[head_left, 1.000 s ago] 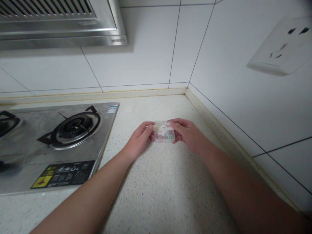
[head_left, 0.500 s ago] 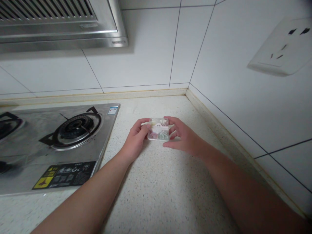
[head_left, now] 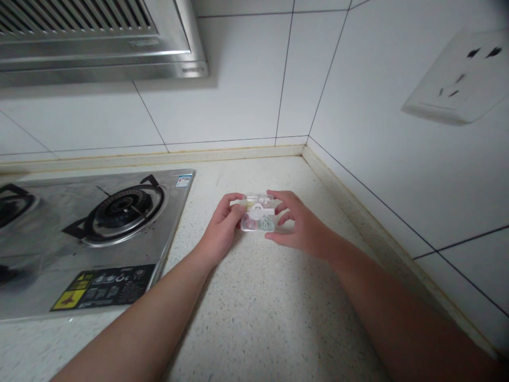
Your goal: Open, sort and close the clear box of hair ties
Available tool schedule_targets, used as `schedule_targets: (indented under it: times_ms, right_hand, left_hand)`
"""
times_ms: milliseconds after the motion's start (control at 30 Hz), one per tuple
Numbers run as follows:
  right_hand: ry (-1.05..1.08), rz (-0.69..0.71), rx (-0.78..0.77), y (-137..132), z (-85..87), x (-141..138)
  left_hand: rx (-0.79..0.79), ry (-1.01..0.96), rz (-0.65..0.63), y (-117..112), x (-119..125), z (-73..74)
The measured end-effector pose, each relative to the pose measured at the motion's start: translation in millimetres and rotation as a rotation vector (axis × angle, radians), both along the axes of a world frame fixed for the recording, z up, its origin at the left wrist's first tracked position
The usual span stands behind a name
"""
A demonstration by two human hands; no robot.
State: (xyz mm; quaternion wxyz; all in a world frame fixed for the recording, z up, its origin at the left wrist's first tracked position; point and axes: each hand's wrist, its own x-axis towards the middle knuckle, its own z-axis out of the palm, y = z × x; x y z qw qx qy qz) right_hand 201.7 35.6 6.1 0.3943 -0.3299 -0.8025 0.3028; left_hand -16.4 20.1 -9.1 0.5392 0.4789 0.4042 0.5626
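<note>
A small clear plastic box (head_left: 257, 212) with compartments is held just over the countertop or resting on it; I cannot tell which. Green rings and pink-red rings, like small elastic bands, show in its near compartments, with pale and yellowish items in the far part and a white label across the middle. My left hand (head_left: 223, 225) is closed on the box's left side, thumb on top. At the right side, my right hand (head_left: 300, 220) has its index finger at the far corner and its thumb at the near corner, the other fingers curled by the edge.
A steel gas hob (head_left: 119, 212) with black pan supports lies to the left. Above it hangs a range hood (head_left: 119, 58). The speckled countertop (head_left: 262, 307) meets tiled walls behind and at right, where a socket (head_left: 457, 85) is mounted.
The box has tilted slightly, and its label and rings show a little differently. Both hands keep nearly the same places around it. The view has shifted very slightly.
</note>
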Motion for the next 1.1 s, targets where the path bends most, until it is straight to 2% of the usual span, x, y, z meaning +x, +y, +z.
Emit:
schedule_targets:
  times_ms: [133, 300, 467, 567, 700, 833, 967, 1100]
  right_hand:
    - [-0.056, 0.000, 0.096, -2.1, 3.6, 1.7]
    - [-0.134, -0.023, 0.124, -6.6, 7.6, -2.2]
    - [-0.243, -0.138, 0.264, -4.4, 9.2, 0.6]
    - [-0.306, -0.301, 0.314, 4.3, 8.6, 11.8]
    - [-0.371, -0.566, 0.241, 20.5, 3.3, 31.2]
    - [-0.382, -0.786, 0.041, 32.9, -2.3, 46.2]
    - [-0.482, -0.880, -0.018, 38.5, -5.4, 56.2]
    - [-0.490, -0.926, -0.027, 39.0, -7.4, 62.8]
  left_hand:
    - [-0.006, 0.031, -0.008, 0.3, 0.7, 0.8]
    - [-0.003, 0.034, -0.036, -1.8, 2.6, 3.0]
    - [0.013, 0.155, 0.003, -1.3, 1.7, 4.1]
    - [-0.004, 0.222, 0.059, 0.7, 0.4, 4.2]
    - [-0.017, 0.270, 0.054, 1.8, -0.6, 3.6]
    - [0.001, 0.336, 0.023, 1.4, -2.0, 2.5]
    - [0.022, 0.355, 0.007, 1.3, -3.2, 1.6]
    - [0.036, 0.390, 0.003, 0.8, -2.6, 2.1]
